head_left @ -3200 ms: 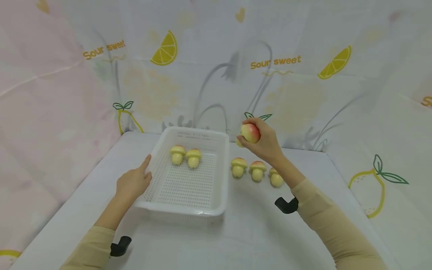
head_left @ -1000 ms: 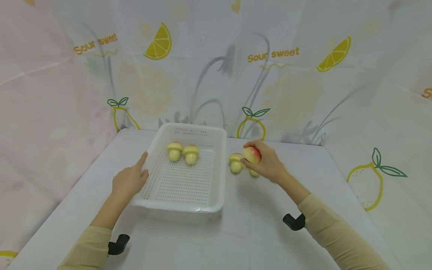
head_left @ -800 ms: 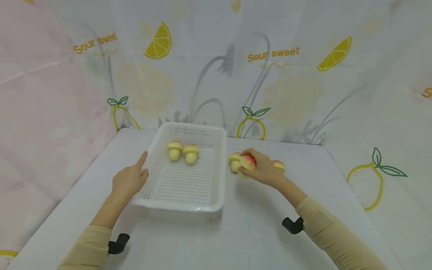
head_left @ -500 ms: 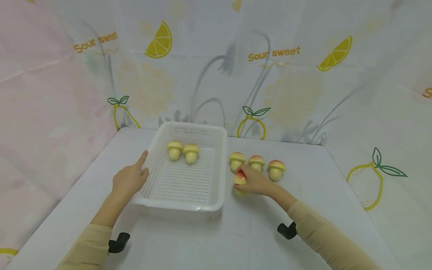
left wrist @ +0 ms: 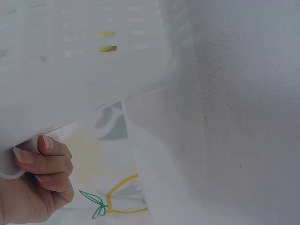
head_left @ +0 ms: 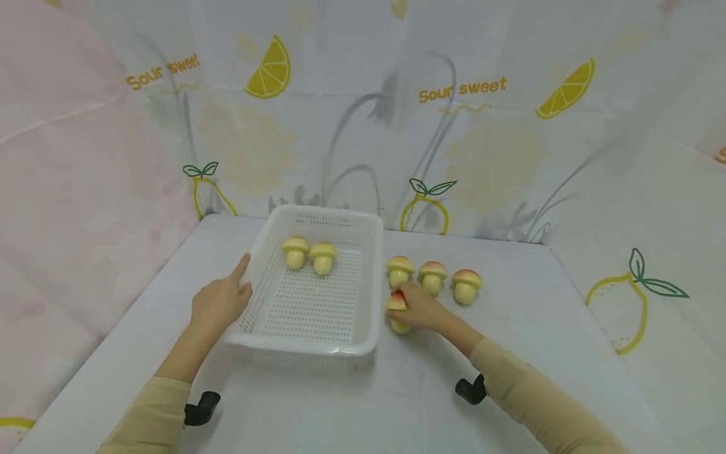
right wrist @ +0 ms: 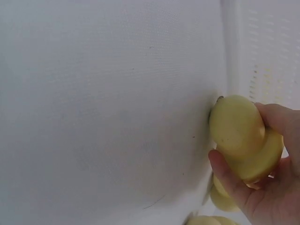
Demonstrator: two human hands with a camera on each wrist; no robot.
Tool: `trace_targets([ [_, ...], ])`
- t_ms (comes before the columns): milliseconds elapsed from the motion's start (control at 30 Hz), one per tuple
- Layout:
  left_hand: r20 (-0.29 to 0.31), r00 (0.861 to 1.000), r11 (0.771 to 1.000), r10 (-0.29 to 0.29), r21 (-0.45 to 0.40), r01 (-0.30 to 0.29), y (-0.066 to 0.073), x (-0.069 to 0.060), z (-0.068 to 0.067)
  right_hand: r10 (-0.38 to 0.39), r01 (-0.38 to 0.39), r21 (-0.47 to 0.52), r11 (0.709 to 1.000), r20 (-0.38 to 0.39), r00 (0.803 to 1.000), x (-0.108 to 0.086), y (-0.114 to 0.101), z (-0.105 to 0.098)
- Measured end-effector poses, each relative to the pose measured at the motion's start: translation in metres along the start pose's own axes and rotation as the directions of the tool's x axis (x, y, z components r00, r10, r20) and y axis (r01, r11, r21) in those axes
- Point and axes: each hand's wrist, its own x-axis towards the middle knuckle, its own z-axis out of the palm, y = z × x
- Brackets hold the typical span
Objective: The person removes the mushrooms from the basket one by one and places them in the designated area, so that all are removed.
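My left hand (head_left: 220,306) holds the left rim of a white perforated plastic basket (head_left: 292,345). In the left wrist view, several fingers (left wrist: 47,161) curl around that rim. Just right of the basket, my right hand (head_left: 422,309) holds a yellow toy mushroom (head_left: 400,327) with a reddish cap top, low over the table or on it. The right wrist view has the mushroom's rounded stem (right wrist: 236,125) between thumb and fingers; whether it touches the table, I cannot tell.
Two similar mushrooms (head_left: 323,259) stand side by side inside the basket. Behind my right hand, three more, including the rightmost mushroom (head_left: 466,287), form a row on the white-covered table (head_left: 527,328). A lemon-printed cloth (head_left: 351,94) hangs behind the table.
My right hand has come down from above the row, bringing the mushroom forward to a spot in front of the leftmost one. The left hand stays at the basket rim.
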Motion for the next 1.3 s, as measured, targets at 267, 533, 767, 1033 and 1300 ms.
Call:
trace_targets([
  [267,-0.001,1.000,1.000,0.011,-0.010,-0.011,-0.001,0.000,0.001,0.022,-0.022,0.013,1.000,-0.004,1.000,0.001,-0.003,-0.001],
  [533,0.007,1.000,1.000,-0.004,-0.007,0.004,0.000,0.001,-0.001,0.018,-0.018,0.012,1.000,-0.013,1.000,-0.001,-0.009,-0.008],
  [767,0.017,1.000,1.000,-0.013,-0.010,0.013,-0.001,0.001,0.001,0.016,-0.017,-0.002,1.000,-0.016,1.000,-0.001,-0.009,-0.008],
  [1033,0.015,1.000,1.000,-0.016,-0.002,0.016,-0.002,0.001,0.003,0.040,-0.039,-0.031,0.999,0.008,0.999,-0.003,-0.010,-0.010],
  [1300,0.013,1.000,1.000,-0.005,-0.002,0.005,-0.002,0.001,0.002,0.044,-0.043,-0.055,0.998,0.012,0.999,-0.003,-0.010,-0.009],
])
